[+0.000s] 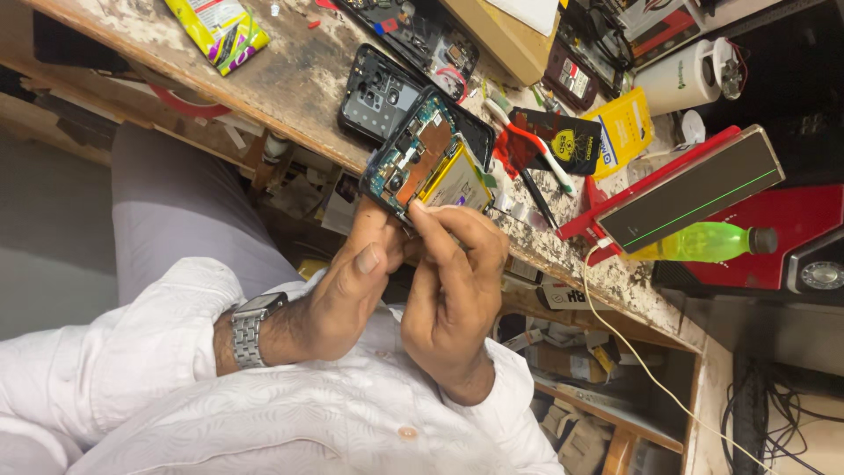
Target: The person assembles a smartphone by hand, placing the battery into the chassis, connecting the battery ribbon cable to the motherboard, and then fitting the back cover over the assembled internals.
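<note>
Opened phone (420, 158), back cover off, sat tilted at frame centre over the near edge of the tabletop (290, 79). Green-blue circuit board showed with a copper-brown patch on top; yellow-silver battery (455, 183) filled the side toward 4 o'clock. Dark frame edge ran round the outside.

Left hand (347, 286) came up from 7 o'clock, its grip clenched round the phone's lower end, thumb laid up against the edge. Right hand (453, 281) was just beside it at 3 o'clock, fingers pinched down at the phone's lower corner by the battery; whether a tool sat in that pinch could not be told. Lower part of the phone was hidden behind both hands.

Steel wristwatch (249, 327) sat on the left wrist, white sleeves below.

At 11 o'clock of the phone lay a black back cover (380, 95), touching or just under it, hard to tell which. At 3 o'clock: red-white toothbrush (527, 141), black pouch (563, 139), then a red-edged device with a green line (694, 189), green bottle (703, 242) beyond. White cable (615, 330) ran off toward 5 o'clock, cut by the frame. Yellow packet (220, 26) at far 10 o'clock, partly cropped.
</note>
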